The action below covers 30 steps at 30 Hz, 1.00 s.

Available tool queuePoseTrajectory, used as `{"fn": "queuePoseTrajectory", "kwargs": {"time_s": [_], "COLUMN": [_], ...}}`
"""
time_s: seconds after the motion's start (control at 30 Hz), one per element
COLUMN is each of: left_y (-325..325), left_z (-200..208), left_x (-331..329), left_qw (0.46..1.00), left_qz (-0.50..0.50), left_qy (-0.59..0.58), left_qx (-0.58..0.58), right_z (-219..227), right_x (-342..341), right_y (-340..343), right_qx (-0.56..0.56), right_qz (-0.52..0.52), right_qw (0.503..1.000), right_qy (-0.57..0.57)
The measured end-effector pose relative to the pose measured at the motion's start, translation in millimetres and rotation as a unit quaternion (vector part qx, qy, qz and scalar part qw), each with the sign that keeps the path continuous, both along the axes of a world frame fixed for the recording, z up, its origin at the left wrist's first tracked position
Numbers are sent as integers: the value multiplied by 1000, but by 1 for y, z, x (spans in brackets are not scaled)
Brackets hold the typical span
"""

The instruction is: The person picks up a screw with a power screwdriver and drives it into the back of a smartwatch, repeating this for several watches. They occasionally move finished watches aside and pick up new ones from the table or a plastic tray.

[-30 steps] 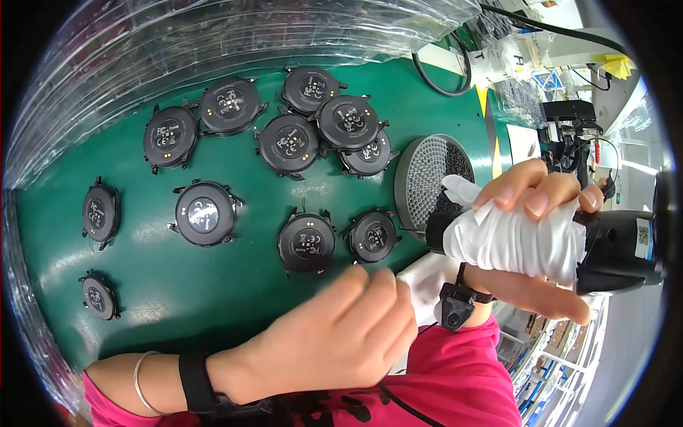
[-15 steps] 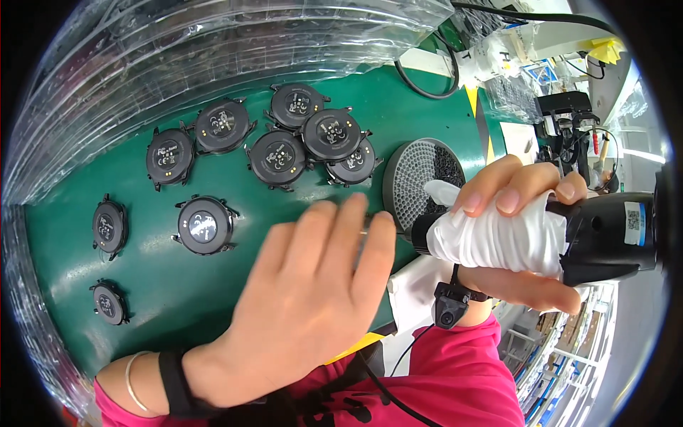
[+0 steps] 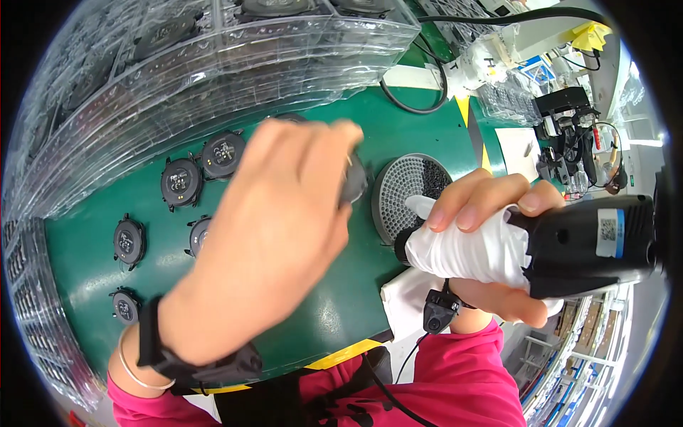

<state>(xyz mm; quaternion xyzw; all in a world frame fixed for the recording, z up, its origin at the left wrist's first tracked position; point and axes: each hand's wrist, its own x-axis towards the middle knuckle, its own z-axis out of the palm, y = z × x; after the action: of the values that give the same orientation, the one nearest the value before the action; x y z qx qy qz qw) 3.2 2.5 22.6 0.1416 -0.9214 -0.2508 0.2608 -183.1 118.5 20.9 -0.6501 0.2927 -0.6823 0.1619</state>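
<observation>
We take the round grey dish [image 3: 393,191], pitted and partly filled with small black pieces, as our landmark on the green surface [image 3: 334,313]. Just left of the dish shows a dark watch case [image 3: 355,183], largely covered by our left hand [image 3: 281,188]. This is the nearer of our two hands to the case; it reaches in from the dish's near-left side, fingers bent. Blur and overlap hide the contact, so we cannot tell whether they grip the case or only touch it. With its lugs out of sight, we cannot tell which way the case's long axis runs either.

Our right hand [image 3: 487,196], just right of the dish, is wrapped firmly around a black tool [image 3: 569,242] bound in white material [image 3: 466,250]. The tool's long axis runs roughly sideways, its nose pointing left by the dish's near edge.

Farther left of the dish, other watch cases [image 3: 181,183] lie backs up, and stacked clear trays [image 3: 320,46] rise beyond the dish to its far left.
</observation>
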Motion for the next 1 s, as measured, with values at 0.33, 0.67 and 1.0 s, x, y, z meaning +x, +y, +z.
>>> {"fn": "queuePoseTrajectory", "kwargs": {"time_s": [0.33, 0.67, 1.0], "left_y": [-14, -7, -2], "left_z": [3, 18, 17], "left_x": [-23, -33, -30], "left_qw": [991, 992, 988], "left_qz": [11, -34, -55], "left_qy": [-124, -121, -146], "left_qx": [46, 14, 4], "right_z": [-3, -3, -5], "right_x": [-3, -5, -9], "right_y": [5, 5, 1], "right_qx": [27, 26, 49], "right_qz": [-22, -42, -29], "right_qw": [999, 999, 998], "right_qy": [-40, -18, -8]}}
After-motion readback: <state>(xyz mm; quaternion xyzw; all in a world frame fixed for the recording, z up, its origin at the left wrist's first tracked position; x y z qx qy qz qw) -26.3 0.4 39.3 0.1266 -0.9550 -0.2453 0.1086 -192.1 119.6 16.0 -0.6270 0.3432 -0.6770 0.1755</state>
